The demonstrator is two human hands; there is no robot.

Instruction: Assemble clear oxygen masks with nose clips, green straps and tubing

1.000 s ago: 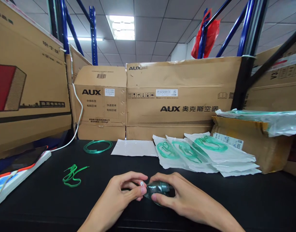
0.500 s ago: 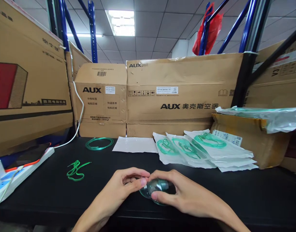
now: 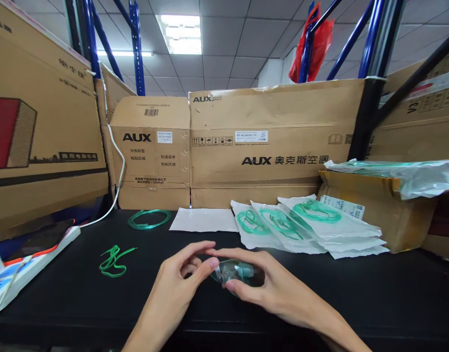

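Note:
Both my hands meet over the black table (image 3: pixel 393 298) near its front edge. My right hand (image 3: pixel 271 286) wraps round a clear plastic mask with a green connector (image 3: pixel 235 271). My left hand (image 3: pixel 180 281) pinches the mask's left edge between thumb and forefinger, where a small white piece shows. A loose green elastic strap (image 3: pixel 112 259) lies to the left. Further back lies a coil of green tubing (image 3: pixel 148 219) beside a flat white pouch (image 3: pixel 204 220).
Several sealed pouches with green tubing (image 3: pixel 305 225) fan out at the right, in front of an open carton (image 3: pixel 378 215) topped with a plastic bag. Cardboard AUX boxes (image 3: pixel 261 142) wall the back. A power strip with a phone (image 3: pixel 30 249) sits at the left edge.
Both hands have lifted the mask slightly and turned it; my left fingers have spread a little while still pinching its edge.

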